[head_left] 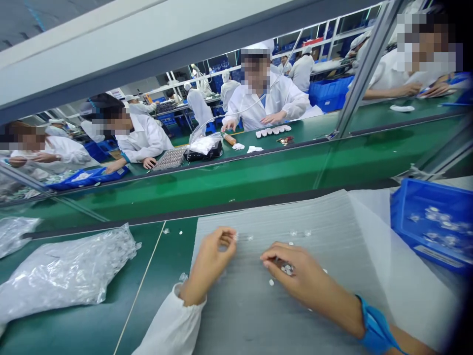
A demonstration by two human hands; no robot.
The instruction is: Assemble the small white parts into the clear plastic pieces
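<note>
Over grey foam (254, 320), right hand (306, 271) closed on silvery bits (287, 268), left hand (210, 261) pinched, contents hidden

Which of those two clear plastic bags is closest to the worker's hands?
The larger clear plastic bag, lying nearest the left hand; the other bag sits farther left, beyond it.

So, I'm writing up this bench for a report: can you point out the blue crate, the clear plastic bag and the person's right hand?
Blue plastic crate (401, 222): head view, on its left wall.
Clear plastic bag (62, 273): head view, on the middle of the bag.
Right hand (310, 281): head view, on the back of the hand.
</note>
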